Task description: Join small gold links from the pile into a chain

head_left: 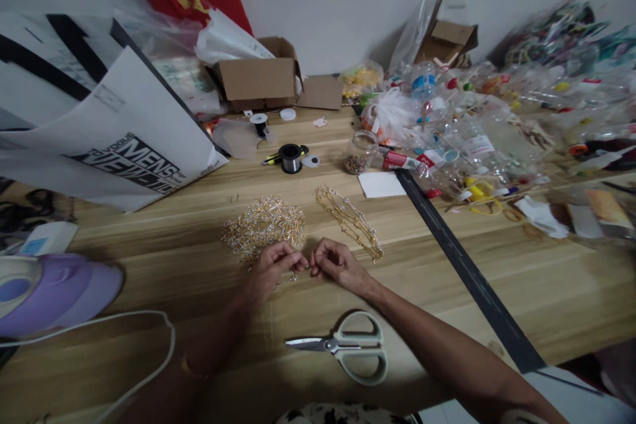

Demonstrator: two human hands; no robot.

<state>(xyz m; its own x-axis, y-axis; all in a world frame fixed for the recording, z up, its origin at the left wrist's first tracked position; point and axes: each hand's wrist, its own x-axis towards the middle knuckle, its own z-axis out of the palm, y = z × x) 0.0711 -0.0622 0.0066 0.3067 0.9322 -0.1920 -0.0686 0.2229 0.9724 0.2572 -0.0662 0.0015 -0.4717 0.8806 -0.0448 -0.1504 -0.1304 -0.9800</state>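
Below centre frame, my left hand (pixel 279 264) pinches the fine chain (pixel 285 283), best held lightly; my right hand (pixel 338 265) is closed, contents unclear.

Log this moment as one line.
left hand: fingers curled, short chain beneath | right hand: fingertips near left's | grip detail: unclear | scissors: on table, nearer wearer | chain pile: beyond left hand

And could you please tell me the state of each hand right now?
Left hand: closed in a pinch, apparently on a short beaded chain.
Right hand: fingers closed near the left's; too small to tell what they hold.
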